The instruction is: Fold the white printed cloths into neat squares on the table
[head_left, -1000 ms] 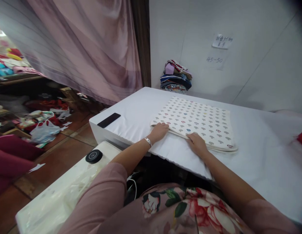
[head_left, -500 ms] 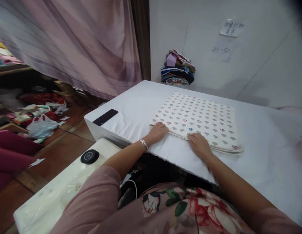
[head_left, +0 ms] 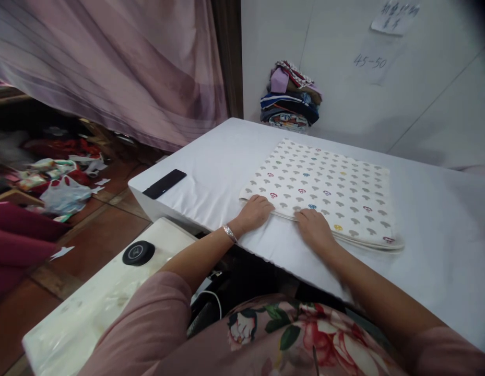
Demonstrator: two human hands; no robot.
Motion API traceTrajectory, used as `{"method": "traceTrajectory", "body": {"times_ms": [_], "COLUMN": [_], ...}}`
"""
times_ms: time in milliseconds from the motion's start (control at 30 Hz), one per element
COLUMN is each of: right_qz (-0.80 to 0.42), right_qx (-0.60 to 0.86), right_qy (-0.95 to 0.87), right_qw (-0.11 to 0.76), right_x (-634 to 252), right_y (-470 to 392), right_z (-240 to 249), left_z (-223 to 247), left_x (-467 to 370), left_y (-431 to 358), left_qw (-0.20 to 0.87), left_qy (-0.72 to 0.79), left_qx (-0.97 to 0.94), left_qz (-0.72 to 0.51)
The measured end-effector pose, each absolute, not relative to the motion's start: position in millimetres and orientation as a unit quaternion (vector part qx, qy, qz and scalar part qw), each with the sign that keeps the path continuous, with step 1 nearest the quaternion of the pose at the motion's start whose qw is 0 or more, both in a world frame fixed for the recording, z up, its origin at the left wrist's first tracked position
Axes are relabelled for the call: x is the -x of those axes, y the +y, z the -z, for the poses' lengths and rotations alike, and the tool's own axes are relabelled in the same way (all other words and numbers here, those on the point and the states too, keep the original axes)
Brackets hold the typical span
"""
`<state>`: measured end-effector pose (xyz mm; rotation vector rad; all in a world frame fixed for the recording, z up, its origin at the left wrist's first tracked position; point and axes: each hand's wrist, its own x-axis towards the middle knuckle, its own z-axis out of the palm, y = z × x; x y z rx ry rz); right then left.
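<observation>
A folded white cloth point(head_left: 324, 188) printed with small grey and coloured mushrooms lies flat on the white-covered table point(head_left: 219, 162). At its near left corner my left hand point(head_left: 257, 211), with a bracelet at the wrist, has its fingers pressed together on the front edge. My right hand point(head_left: 315, 227) grips the same front edge farther right, close to the middle, fingers bent over it. The cloth's layered edge shows between the hands and to the right of them. Both thumbs are mostly hidden.
On the table's left end lies a black phone point(head_left: 164, 184). Folded clothes point(head_left: 291, 99) are stacked at the back by the wall. A lower white surface point(head_left: 89, 292) at the left holds a round black object point(head_left: 138, 253). A pink curtain point(head_left: 148, 62) hangs at the back left.
My right hand has shifted slightly left along the cloth's front edge, nearer my left hand. The camera view has tilted down a little.
</observation>
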<state>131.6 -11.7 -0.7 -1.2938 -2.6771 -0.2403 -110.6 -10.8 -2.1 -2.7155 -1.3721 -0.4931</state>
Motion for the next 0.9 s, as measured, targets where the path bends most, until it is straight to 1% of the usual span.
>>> {"method": "traceTrajectory", "body": {"times_ms": [300, 433, 567, 700, 900], "right_qz": [0.077, 0.068, 0.073, 0.078, 0.064], "right_qx": [0.405, 0.419, 0.418, 0.421, 0.407], "right_qy": [-0.909, -0.904, -0.905, -0.902, -0.902], "right_qw": [0.061, 0.048, 0.037, 0.059, 0.128], "right_x": [-73, -65, -66, -69, -72], "right_y": [-5, -4, -3, -2, 3], "right_z": [-7, -7, -4, 0, 10], "left_z": [-1, -3, -5, -5, -5], "left_x": [109, 108, 107, 120, 169], "left_y": [-12, -13, -15, -19, -29], "left_qw": [-0.012, -0.026, -0.021, 0.003, 0.019], "left_qy": [-0.501, -0.51, -0.501, -0.538, -0.634], "left_qx": [0.845, 0.835, 0.845, 0.822, 0.73], "left_qz": [0.186, 0.206, 0.189, 0.19, 0.256]}}
